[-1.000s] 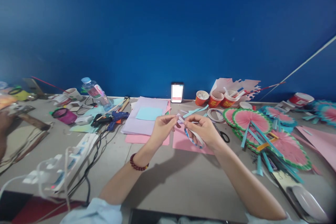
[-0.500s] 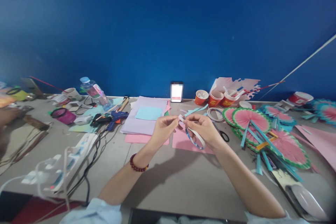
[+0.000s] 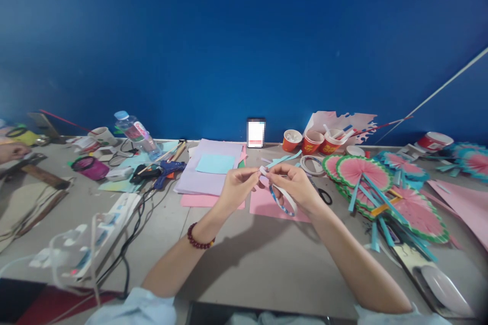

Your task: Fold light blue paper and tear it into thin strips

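In front of me, above the table, both hands are raised and nearly touching. A thin roll of white tape (image 3: 288, 201) with a blue-patterned inner rim hangs under the fingers of my right hand (image 3: 293, 185), which is closed on it. The fingers of my left hand (image 3: 237, 187) are pinched on the white end of the tape, close to the right fingertips. Below the hands lies a pink paper sheet (image 3: 263, 205). Scissors (image 3: 325, 196) with black handles rest just right of my right hand, partly hidden by it.
Purple paper (image 3: 186, 177) lies left, near a blue glue gun (image 3: 163, 172), a tilted bottle (image 3: 137, 132) and a power strip (image 3: 110, 228). Red cups (image 3: 313, 143) and a phone (image 3: 255, 133) stand at the back. Watermelon-coloured paper fans (image 3: 423, 213) lie right. A co-worker's hand (image 3: 13, 152) shows far left.
My hands and the tape hold almost the same pose. At the far left, the co-worker's hand has moved back, uncovering more of the wooden handle there.
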`<state>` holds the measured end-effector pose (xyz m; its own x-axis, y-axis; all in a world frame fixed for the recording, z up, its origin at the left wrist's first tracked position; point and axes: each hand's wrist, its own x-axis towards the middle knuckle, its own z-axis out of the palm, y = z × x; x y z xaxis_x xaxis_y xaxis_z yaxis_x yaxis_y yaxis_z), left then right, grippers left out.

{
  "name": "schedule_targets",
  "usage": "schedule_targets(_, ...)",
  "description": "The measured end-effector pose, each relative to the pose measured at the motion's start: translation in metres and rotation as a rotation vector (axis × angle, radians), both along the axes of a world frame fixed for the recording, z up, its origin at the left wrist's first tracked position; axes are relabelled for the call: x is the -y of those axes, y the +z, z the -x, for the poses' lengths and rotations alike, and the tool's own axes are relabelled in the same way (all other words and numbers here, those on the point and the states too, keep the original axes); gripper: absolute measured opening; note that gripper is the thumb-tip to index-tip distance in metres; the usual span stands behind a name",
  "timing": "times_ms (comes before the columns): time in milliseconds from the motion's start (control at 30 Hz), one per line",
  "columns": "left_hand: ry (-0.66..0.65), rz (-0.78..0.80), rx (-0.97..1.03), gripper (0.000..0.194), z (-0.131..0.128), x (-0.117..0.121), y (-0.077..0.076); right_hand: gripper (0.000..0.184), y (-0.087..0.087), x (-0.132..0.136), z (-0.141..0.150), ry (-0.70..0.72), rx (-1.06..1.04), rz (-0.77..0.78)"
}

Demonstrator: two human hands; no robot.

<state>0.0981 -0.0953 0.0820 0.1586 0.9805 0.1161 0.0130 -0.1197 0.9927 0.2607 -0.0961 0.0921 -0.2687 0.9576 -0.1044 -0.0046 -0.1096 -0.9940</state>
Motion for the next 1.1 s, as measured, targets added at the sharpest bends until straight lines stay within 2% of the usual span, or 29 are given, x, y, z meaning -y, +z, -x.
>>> schedule_targets(633, -0.032, -0.024, -0.014, 0.025, 0.0016, -0.0003, -0.0033, 0.031, -0.0002, -0.0006, -0.0002, 0.002, 0.0, 0.0)
schedule_targets(1100, 0.032, -0.033, -0.035, 0.029, -0.0006, 0.0011, -0.0018, 0.033, -0.0034, -0.0015, 0.0005, 0.005, 0.047, -0.02)
